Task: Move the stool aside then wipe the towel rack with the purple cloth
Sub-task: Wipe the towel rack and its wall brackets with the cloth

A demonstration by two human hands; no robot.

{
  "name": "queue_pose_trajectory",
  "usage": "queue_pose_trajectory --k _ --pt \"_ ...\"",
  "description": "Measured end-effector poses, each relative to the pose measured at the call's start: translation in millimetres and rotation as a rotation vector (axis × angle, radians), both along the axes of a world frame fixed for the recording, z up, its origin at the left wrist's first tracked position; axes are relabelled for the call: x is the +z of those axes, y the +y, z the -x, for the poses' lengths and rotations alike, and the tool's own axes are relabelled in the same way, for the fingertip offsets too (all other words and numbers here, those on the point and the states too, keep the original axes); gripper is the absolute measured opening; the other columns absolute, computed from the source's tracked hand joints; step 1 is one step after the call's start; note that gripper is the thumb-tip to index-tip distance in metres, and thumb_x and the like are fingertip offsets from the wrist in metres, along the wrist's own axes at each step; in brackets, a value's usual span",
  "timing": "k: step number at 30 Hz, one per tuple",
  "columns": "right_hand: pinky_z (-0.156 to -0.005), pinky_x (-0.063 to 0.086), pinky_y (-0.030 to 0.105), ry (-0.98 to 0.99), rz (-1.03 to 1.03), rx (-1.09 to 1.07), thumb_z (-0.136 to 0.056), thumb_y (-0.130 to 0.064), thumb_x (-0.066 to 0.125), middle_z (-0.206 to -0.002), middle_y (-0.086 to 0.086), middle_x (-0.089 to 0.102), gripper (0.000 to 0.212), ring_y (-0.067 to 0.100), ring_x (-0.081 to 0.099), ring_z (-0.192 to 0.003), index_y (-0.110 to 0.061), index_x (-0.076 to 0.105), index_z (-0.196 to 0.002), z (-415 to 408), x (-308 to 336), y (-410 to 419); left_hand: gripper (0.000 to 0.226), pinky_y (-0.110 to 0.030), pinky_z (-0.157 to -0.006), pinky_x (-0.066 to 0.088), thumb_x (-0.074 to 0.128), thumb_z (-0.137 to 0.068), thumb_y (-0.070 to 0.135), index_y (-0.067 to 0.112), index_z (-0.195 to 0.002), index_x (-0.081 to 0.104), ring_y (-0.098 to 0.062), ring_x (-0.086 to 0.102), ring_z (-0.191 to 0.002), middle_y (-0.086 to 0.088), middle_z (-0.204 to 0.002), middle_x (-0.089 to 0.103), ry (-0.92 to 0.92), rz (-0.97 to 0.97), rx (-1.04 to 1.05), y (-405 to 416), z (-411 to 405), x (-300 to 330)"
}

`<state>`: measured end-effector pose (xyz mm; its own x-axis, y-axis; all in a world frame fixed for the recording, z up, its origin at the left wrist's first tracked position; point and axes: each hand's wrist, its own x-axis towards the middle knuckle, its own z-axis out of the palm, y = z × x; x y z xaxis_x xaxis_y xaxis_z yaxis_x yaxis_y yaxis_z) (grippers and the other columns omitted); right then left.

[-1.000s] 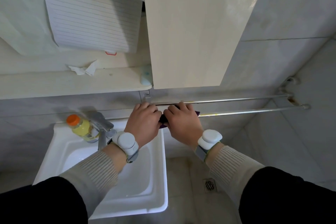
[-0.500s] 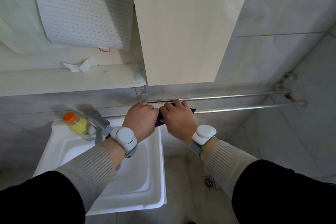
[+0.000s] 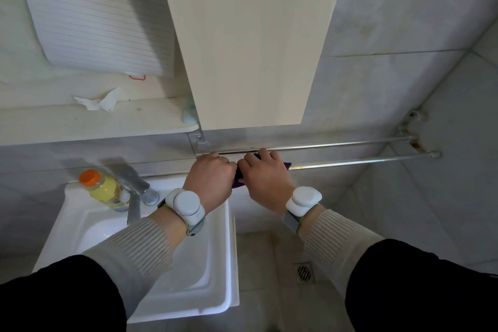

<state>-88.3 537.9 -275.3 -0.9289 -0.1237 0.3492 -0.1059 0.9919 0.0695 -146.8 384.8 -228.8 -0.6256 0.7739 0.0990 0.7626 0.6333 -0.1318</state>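
A chrome towel rack [image 3: 350,162] with two parallel bars runs along the grey tiled wall from below the cabinet to the right corner. Both my hands sit side by side on its left end. My left hand [image 3: 210,178] and my right hand [image 3: 265,178] are curled over the front bar, pressing the purple cloth [image 3: 238,183] around it. Only small dark purple bits of the cloth show, between the hands and past the right hand's fingers. No stool is in view.
A white sink [image 3: 215,291] with a metal tap [image 3: 134,186] stands below left, with a yellow bottle with an orange cap [image 3: 103,188] on its rim. A shelf [image 3: 94,121] holds crumpled tissue. A beige cabinet [image 3: 248,35] hangs above. A floor drain [image 3: 304,272] lies below.
Both hands and the cloth stay at the left end of the rack. The right hand's fingers shifted slightly on the bar, showing a little more cloth at its right. The view moved a little.
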Motion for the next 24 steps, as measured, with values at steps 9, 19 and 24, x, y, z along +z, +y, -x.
queue_pose_trajectory --k 9,19,24 --pt "-0.069 0.046 0.042 -0.018 -0.004 -0.051 -0.084 -0.026 0.074 -0.085 0.004 0.069 0.013 0.032 0.061 -0.079 -0.014 0.07 -0.088 -30.3 12.1 56.9 0.028 -0.034 -0.066 0.04 0.056 -0.094 0.037 0.015 -0.086 0.071 -0.029 0.06 -0.085 -0.006 -0.083 0.07 -0.013 0.04 -0.003 67.5 -23.8 6.5" --pt "-0.072 0.045 0.042 -0.031 -0.009 -0.079 -0.087 -0.022 0.066 -0.087 0.004 0.066 0.009 0.033 0.058 -0.082 -0.014 0.069 -0.09 -47.7 6.6 98.3 0.029 -0.035 -0.067 0.042 0.055 -0.096 0.038 0.016 -0.091 0.072 -0.03 0.063 -0.088 -0.006 -0.088 0.071 -0.001 0.077 -0.024 109.6 -41.5 8.7" --pt "-0.072 0.046 0.043 -0.034 -0.018 -0.079 -0.083 -0.016 0.064 -0.086 0.005 0.066 0.009 0.033 0.059 -0.082 -0.013 0.07 -0.088 -55.9 12.3 112.6 0.032 -0.033 -0.063 0.035 0.053 -0.097 0.042 0.018 -0.093 0.073 -0.03 0.063 -0.086 -0.006 -0.09 0.071 0.01 0.084 -0.036 127.1 -47.7 11.6"
